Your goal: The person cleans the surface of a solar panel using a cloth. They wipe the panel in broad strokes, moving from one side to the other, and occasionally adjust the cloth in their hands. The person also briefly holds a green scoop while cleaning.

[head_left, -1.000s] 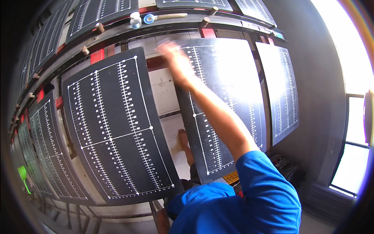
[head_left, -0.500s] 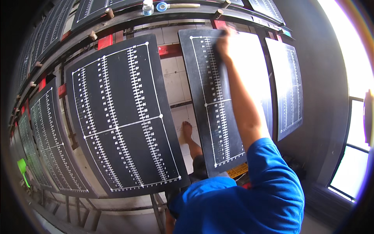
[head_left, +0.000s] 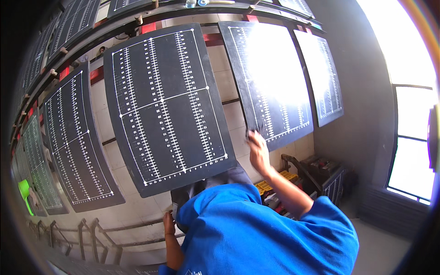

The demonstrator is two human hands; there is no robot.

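My right hand [head_left: 259, 149] is at the near left corner of a black board [head_left: 256, 103] printed with white lines and ruler-like scales. Its fingers are bent together around something small and dark, too blurred to name. Strong glare whitens much of that board. Down at my side, by my dark trousers [head_left: 183, 195], hangs my left hand [head_left: 169, 223]; its fingers are partly hidden, and whether they hold anything does not show. Left of the glaring board lies a matching black board [head_left: 176, 133], with its scales plainly visible.
More printed boards stand in a row, such as one at the left [head_left: 75, 142] and one at the right [head_left: 326, 82]. Beyond them runs a dark rail [head_left: 172, 14] with a jar [head_left: 190, 3] and a blue tape roll [head_left: 202, 2]. A yellow crate [head_left: 270, 183] sits below.
My right hand has come from the board's far edge to its near left corner. My left hand has come into view at my side. The view has shifted, so the boards appear higher.
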